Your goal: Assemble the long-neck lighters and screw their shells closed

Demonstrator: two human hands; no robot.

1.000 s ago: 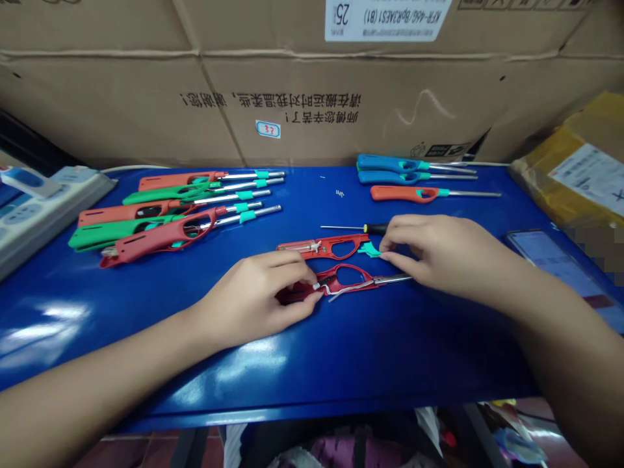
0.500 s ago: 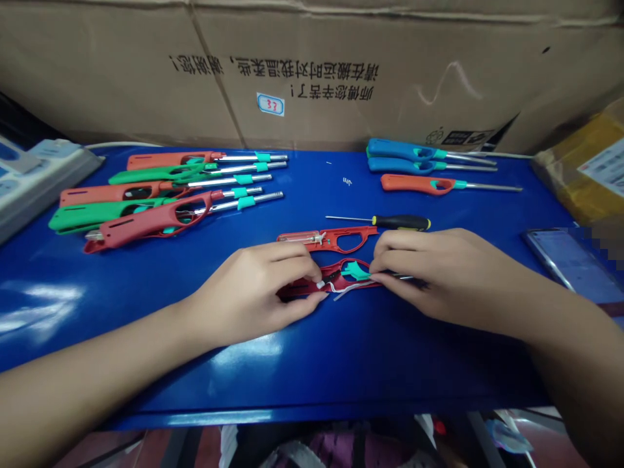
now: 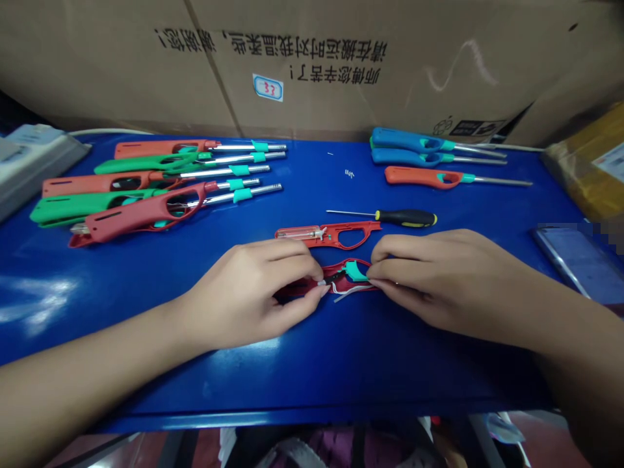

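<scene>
Item: open red lighter body point(image 3: 341, 283), flat on the blue surface point(image 3: 312, 364), just on my side of the screwdriver point(image 3: 404, 218).
My left hand point(image 3: 253, 292): grip pinched on its handle end.
My right hand point(image 3: 439, 279): grip pinched on the teal trigger point(image 3: 355, 270) at the body.
Spare red shell half point(image 3: 331, 234): just beside the screwdriver, towards me.

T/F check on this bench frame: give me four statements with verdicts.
1. Left hand and right hand both grip the dark red shell. True.
2. The screwdriver is in the right hand. False: it lies on the table behind the hands.
3. A teal trigger piece sits in the shell by the right fingertips. True.
4. The far-right lighters are all blue. False: the nearest is an orange lighter.
</scene>
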